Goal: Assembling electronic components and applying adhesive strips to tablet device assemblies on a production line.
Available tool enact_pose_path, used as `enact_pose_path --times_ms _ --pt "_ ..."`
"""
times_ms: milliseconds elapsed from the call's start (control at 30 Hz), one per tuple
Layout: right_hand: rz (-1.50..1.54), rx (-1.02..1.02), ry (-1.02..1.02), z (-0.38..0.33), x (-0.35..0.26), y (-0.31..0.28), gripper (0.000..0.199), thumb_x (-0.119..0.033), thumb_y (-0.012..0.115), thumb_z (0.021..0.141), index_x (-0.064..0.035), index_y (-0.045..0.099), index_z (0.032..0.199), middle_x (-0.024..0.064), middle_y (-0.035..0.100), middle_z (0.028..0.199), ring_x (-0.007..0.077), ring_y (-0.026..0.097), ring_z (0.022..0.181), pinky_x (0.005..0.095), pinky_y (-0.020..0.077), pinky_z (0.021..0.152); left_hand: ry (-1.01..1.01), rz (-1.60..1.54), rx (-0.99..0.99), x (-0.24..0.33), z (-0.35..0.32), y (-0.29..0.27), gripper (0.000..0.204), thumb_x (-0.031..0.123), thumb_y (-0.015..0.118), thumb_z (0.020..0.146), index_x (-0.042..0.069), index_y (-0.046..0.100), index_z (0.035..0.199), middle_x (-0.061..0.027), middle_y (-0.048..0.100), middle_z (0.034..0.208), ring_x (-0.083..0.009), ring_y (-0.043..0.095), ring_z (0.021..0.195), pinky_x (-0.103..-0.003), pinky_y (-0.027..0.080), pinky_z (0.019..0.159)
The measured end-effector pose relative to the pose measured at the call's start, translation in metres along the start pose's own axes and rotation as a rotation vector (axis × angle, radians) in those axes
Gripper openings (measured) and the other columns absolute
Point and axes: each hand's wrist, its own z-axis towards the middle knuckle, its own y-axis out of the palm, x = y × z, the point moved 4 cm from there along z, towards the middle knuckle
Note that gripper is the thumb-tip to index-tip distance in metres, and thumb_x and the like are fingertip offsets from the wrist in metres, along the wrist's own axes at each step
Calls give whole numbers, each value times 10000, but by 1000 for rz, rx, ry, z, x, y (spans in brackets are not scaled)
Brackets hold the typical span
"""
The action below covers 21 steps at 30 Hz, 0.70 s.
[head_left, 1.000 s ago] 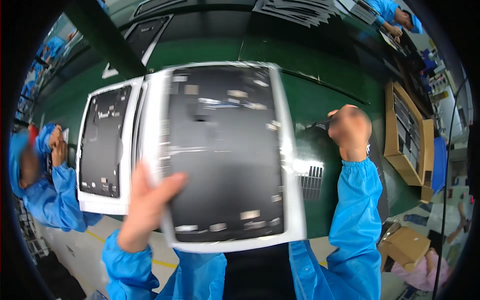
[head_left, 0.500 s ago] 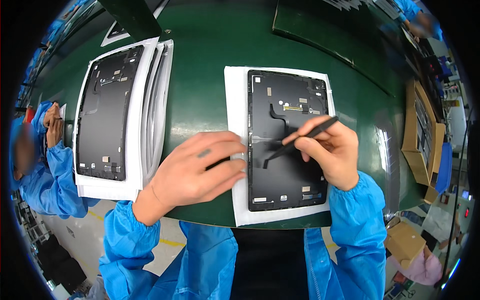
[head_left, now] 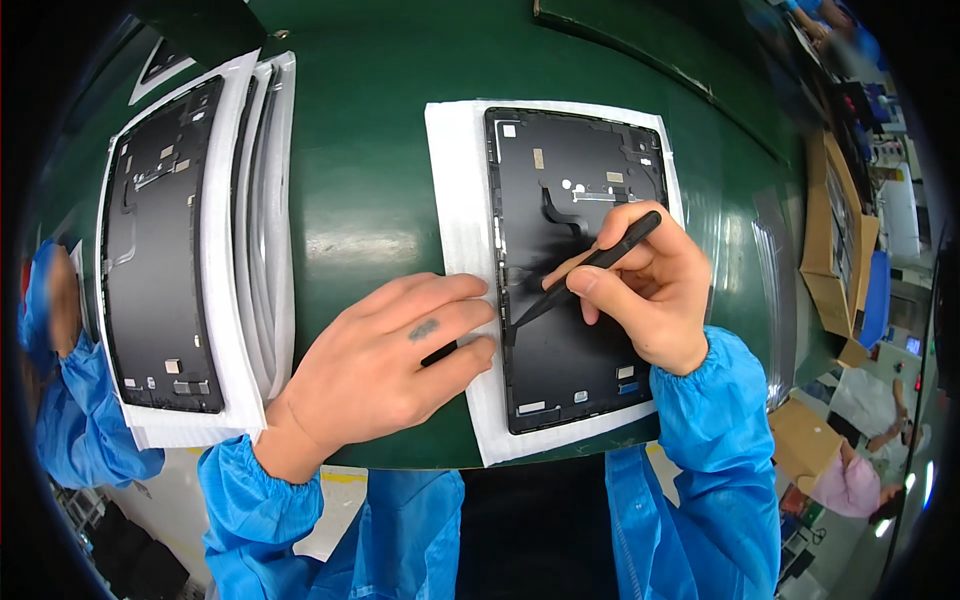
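While both forearms in blue sleeves come in from below, the curved green desk carries everything. Well to the left of the grip, a stack of white foam sheets bears a dark flat panel. Under the hands lies a white foam sheet with a black rectangular back panel on it. The left hand lies flat, fingers spread and holding nothing, pressing the sheet's left margin with its fingertips at the panel's edge. The right hand is closed in a pen grip round a slim black stylus-like tool, whose tip touches the panel's left-middle part. Right of the grip stand brown cardboard boxes.
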Motion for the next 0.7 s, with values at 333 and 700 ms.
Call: enact_pose_path --times_ms 333,700 --pt "-5 30 -10 -3 -1 -5 276 56 698 864 -7 513 1058 182 731 879 65 614 649 182 458 558 -29 -35 28 -2 -2 4 181 69 774 709 69 699 874 -85 640 1058 -301 642 1057 -413 563 832" --pt "-48 13 7 -1 -2 -3 269 44 701 867 -12 515 1053 171 736 877 56 616 649 180 456 552 -56 -57 20 -1 0 3 183 59 774 698 70 703 866 -85 636 1055 -294 642 1045 -405 561 833"
